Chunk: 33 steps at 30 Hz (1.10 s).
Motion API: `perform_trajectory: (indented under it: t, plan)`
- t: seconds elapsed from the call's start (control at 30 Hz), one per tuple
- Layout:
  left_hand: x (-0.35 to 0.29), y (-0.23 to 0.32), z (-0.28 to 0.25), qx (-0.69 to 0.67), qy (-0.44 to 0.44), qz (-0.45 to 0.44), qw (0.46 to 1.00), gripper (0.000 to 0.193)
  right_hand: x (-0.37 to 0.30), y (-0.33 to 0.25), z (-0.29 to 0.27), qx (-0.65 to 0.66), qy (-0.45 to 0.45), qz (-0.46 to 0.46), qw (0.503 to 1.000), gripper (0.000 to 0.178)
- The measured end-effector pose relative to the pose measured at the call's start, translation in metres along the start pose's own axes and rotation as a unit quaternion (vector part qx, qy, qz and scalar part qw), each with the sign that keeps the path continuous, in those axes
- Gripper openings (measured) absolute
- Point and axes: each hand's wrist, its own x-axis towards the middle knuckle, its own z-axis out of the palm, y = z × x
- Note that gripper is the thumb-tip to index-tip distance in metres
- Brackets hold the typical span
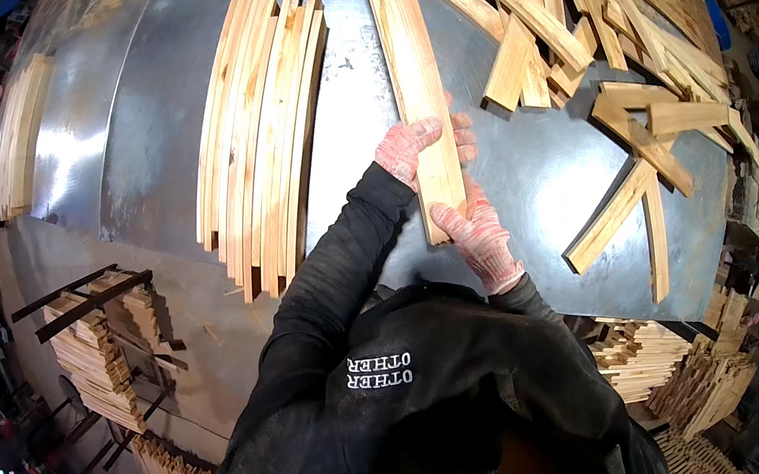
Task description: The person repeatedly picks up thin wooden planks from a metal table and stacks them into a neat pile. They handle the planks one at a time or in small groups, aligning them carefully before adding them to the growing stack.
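A long, pale wooden board [410, 49] points away from me over the metal table, and both hands grip its near part. My left hand [409, 147], in a pink-and-white knit glove, is closed around it from the left. Its thumb lies on top, and gloved fingertips show past the board's right edge. Nearer to me, my right hand [481, 237], gloved alike, is closed on the right edge by the near end. Its thumb rests on the upper face; its other fingers are mostly hidden. To the left lies a row of wooden slats [267, 145], side by side with uneven ends.
The metal-topped table [340, 158] spans the view. Loose wooden slats [529, 18] lie crisscrossed at the far right, with shorter pieces [635, 131] nearer. Another slat stack [22, 138] sits far left. Below the table are stacked wood on a rack [97, 363] and more piles [640, 359].
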Motion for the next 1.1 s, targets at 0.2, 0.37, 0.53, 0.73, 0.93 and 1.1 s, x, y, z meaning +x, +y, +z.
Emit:
perform_trajectory:
  t: [0.2,0.37,0.53,0.73,0.93,1.1]
  plan:
    - [-0.016,-0.01,-0.013,0.497,0.203,0.052,0.842,0.045,0.034,0.025,-0.029,-0.166,-0.004,-0.044,0.985,0.047]
    - [0.039,0.054,0.021,0.647,0.303,0.03,0.699,0.053,0.093,-0.035,-0.057,-0.44,0.029,-0.147,0.885,0.05]
    - [0.208,0.329,-0.015,0.902,0.305,0.234,0.195,0.039,0.196,-0.144,-0.118,-0.668,0.206,-0.201,0.686,0.068]
    - [0.29,0.221,-0.048,0.741,0.193,0.295,0.571,0.03,0.273,-0.181,-0.21,-0.788,0.163,0.04,0.592,0.086]
    - [0.213,-0.026,-0.072,0.209,0.226,0.085,0.947,0.042,0.198,-0.133,-0.131,-0.82,-0.051,0.031,0.569,0.083]
    - [0.136,-0.017,-0.071,0.417,0.225,0.062,0.879,0.041,0.302,-0.173,-0.219,-0.644,0.304,-0.124,0.691,0.079]
